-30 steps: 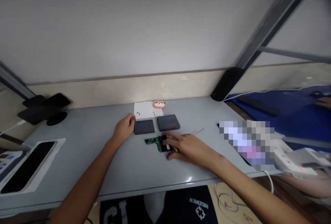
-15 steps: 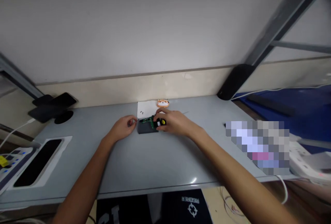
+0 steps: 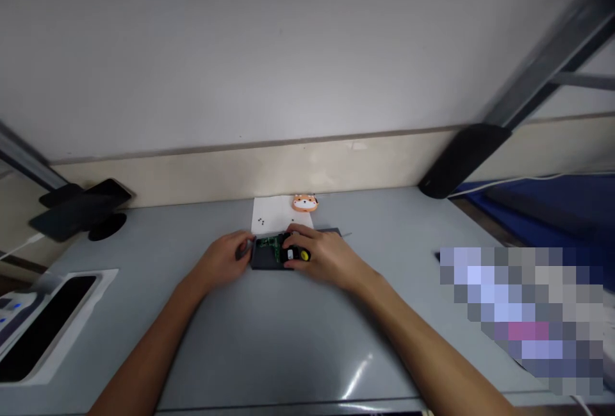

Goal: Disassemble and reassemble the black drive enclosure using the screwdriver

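taking the green circuit board (image 3: 276, 249) as the middle of the dial, with twelve pointing to the wall (image 3: 269, 57), i see two bare hands at work over a grey table (image 3: 269, 352). the right hand (image 3: 334, 256), at three o'clock, grips the circuit board by its black block (image 3: 289, 254), which carries a white label and a round yellow spot. the circuit board is over a shallow dark shell (image 3: 264, 260); i cannot tell whether it is fully seated. the left hand (image 3: 228, 259), at nine o'clock, has its fingers curled at the shell's left edge — whether they clamp it, i cannot tell. at twelve lies white paper (image 3: 276, 211) dotted with tiny dark bits (image 3: 261, 221), and at one an orange-and-white case (image 3: 305, 204) with an animal face. a dark box (image 3: 332, 231) shows partly behind the right hand, a thin rod (image 3: 347, 234) near its right end. farther out: a black cylinder (image 3: 464, 159) leans at two o'clock, a pixelated patch (image 3: 519, 320) covers something at four, and a dark-screened phone (image 3: 48, 326) lies on a white sheet (image 3: 91, 300) at eight. just past nine, a dark device (image 3: 81, 211) is tilted on a round-based stand (image 3: 108, 227).
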The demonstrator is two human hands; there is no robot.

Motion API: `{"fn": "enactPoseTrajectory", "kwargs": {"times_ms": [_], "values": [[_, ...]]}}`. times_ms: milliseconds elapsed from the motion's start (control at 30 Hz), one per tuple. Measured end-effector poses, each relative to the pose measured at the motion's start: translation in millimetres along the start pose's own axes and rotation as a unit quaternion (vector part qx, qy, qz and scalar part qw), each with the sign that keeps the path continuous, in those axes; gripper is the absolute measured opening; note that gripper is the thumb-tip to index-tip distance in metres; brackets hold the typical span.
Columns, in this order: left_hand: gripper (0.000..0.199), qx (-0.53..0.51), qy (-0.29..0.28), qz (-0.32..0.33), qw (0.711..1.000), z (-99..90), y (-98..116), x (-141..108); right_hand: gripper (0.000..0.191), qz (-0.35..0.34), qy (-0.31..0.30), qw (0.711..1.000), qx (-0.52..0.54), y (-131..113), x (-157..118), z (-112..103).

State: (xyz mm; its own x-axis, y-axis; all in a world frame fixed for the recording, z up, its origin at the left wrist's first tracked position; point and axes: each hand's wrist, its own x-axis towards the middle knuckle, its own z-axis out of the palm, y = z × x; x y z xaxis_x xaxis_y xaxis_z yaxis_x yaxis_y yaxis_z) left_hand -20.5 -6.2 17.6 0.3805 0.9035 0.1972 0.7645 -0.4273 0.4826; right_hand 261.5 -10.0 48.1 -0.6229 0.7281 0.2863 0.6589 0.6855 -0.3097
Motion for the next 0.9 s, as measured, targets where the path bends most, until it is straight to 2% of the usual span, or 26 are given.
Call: {"fn": "enactPoseTrajectory", "kwargs": {"times_ms": [200,367,567,733,833,900], "values": [[0.026,0.009,-0.028,0.009,1.0,-2.8,5.1,-0.5,0.031,0.003,-0.001,1.0,0.017,-0.4,0.5,-0.7],[0.028,0.0,-0.018,-0.014,1.0,-3.6,2.0,-1.0,0.03,-0.003,0.003,1.0,0.005,-2.5,-0.6,1.1],[0.021,-0.011,-0.029,-0.009,0.999,-4.5,-0.6,-0.9,0.028,-0.023,-0.037,0.998,-0.055,-5.4,-2.2,-1.9],[0.016,-0.011,-0.03,-0.009,0.999,-0.5,3.0,-0.7,0.027,-0.019,-0.074,0.996,-0.048,-7.6,-4.0,-5.9],[0.017,-0.029,-0.036,-0.03,0.999,0.1,3.2,-0.8,0.031,-0.012,-0.054,0.998,-0.023,-8.1,-4.9,-12.1],[0.018,-0.026,-0.04,-0.022,0.999,-2.1,2.8,-0.5,0.036,0.002,-0.01,1.0,-0.004,-8.7,-5.1,-20.4]]}}
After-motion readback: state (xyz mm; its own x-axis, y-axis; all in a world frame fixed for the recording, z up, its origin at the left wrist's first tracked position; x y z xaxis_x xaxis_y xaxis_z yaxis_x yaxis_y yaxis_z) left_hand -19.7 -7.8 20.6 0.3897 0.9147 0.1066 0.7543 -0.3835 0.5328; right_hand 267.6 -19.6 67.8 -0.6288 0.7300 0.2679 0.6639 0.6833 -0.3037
